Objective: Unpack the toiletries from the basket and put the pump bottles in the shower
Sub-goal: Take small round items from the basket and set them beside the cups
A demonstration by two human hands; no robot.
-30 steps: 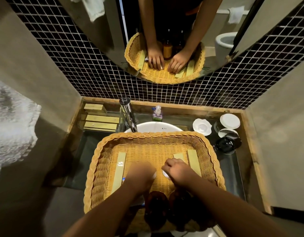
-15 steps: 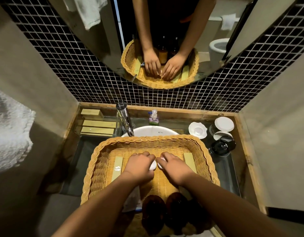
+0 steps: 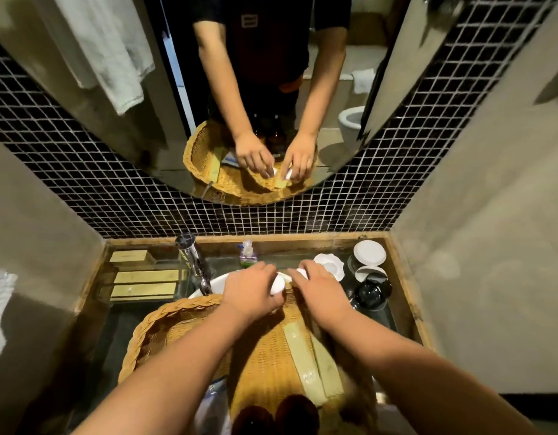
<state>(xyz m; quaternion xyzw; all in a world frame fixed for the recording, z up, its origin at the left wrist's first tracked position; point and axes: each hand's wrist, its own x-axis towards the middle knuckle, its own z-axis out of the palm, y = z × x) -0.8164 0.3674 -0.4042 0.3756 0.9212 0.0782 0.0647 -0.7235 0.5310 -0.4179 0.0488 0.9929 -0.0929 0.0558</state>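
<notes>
The wicker basket [image 3: 164,328] sits on the bench [image 3: 92,346], over the near part of the white basin [image 3: 216,282]. Its near edge is cut off by the frame. Two flat pale-green packets [image 3: 315,359] lie side by side on the basket floor, toward its right side. Dark brown pump bottles [image 3: 298,412] stand at the near end of the basket; only their tops show, blurred and partly cut off, and their number cannot be read with certainty.

The left hand [image 3: 249,287] is above the far rim of the basket, fingers closed around a small white round item [image 3: 277,285]. The right hand [image 3: 318,290] is just beside it, also over the far rim, fingers curled on a second small white item [image 3: 302,273] that is mostly hidden by the fingers. What these items are cannot be made out.

Beyond the basket, a chrome faucet [image 3: 193,262] rises at the left of the basin, and a small clear bottle [image 3: 248,254] stands behind the basin. Left of the basket, tan boxes [image 3: 142,281] are stacked on the bench. Right of the basket are a white dish [image 3: 329,266], a white lid [image 3: 369,252] and dark cups [image 3: 370,293].

The wall behind carries black mosaic tile [image 3: 83,183] and a rounded mirror [image 3: 130,105], which reflects the person's arms and the basket.
</notes>
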